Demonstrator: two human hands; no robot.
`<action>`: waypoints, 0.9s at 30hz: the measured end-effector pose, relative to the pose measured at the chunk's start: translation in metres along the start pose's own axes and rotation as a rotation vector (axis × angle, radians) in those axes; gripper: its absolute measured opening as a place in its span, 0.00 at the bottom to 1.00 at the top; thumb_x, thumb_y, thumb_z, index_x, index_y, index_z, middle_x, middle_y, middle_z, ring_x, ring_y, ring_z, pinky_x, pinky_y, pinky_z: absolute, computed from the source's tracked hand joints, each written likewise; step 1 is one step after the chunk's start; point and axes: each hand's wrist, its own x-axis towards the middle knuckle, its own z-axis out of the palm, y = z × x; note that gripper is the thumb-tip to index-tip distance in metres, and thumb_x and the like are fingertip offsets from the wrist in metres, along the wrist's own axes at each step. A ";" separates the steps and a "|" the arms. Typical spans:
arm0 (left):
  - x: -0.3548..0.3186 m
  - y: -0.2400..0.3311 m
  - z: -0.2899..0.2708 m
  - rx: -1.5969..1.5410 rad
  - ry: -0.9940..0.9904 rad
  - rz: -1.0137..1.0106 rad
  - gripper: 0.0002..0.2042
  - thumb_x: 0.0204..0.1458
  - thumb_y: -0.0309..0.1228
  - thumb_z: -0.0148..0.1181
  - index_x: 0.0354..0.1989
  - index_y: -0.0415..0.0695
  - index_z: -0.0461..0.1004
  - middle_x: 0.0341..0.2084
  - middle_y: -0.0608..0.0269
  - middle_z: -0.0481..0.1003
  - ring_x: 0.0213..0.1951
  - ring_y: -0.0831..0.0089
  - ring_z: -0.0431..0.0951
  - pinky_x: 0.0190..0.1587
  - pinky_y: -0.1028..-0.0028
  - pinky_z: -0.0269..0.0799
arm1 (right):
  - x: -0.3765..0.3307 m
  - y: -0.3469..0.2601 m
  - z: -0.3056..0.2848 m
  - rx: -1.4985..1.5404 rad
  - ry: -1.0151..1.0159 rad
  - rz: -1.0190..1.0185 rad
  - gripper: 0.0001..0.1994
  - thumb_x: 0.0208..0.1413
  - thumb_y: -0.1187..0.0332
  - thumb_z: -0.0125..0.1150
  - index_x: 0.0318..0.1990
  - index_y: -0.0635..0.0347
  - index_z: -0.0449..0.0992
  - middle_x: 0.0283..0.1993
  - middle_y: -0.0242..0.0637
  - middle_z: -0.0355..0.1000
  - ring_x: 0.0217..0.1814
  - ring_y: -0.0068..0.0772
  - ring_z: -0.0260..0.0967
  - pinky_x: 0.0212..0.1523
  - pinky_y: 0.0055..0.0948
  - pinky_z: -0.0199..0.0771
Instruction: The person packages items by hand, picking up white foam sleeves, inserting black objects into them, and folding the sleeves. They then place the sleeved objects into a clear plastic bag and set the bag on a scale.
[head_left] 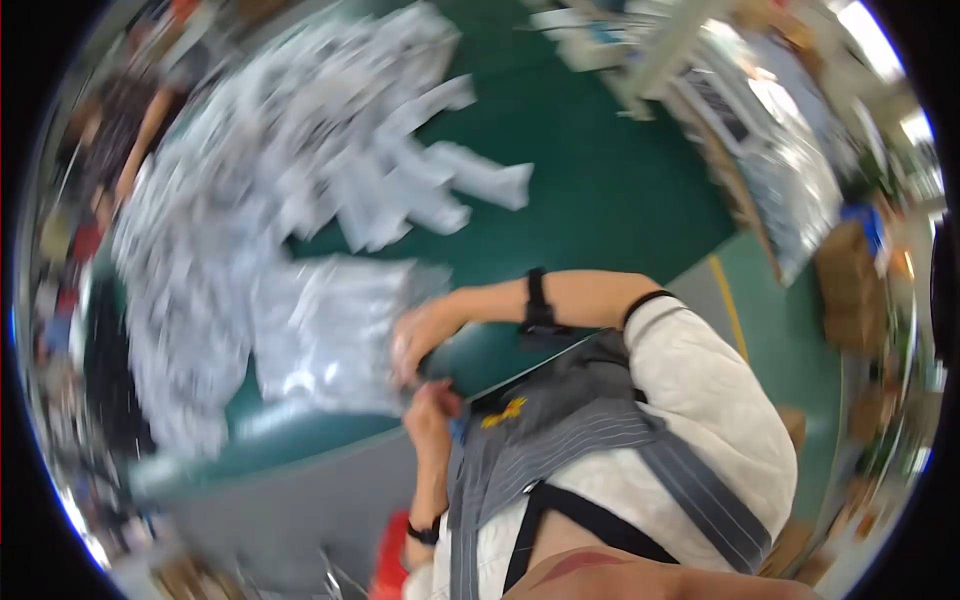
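Silvery-grey plastic bags (300, 200), blurred, perhaps clear, at ten o'clock on a dark green tabletop (600, 190); grey pinstriped apron (560, 430) at five o'clock.

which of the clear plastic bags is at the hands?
The clear plastic bag at the green table's near edge, touching both hands; the other bags lie in a pile farther up the table.

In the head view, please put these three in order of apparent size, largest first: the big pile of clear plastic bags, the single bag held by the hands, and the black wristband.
1. Pile of clear plastic bags, largest by far.
2. Held bag, gripped at its edge by both hands.
3. Black wristband, smallest.
The picture is blurred, so edges are rough.
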 end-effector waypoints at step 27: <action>-0.023 0.007 0.006 -0.512 -0.063 -0.191 0.26 0.67 0.42 0.40 0.21 0.38 0.74 0.09 0.68 0.62 0.14 0.80 0.65 0.19 0.79 0.57 | -0.035 -0.100 0.028 -0.876 0.919 0.708 0.18 0.59 0.62 0.55 0.53 0.64 0.70 0.48 0.41 0.73 0.47 0.35 0.73 0.50 0.31 0.73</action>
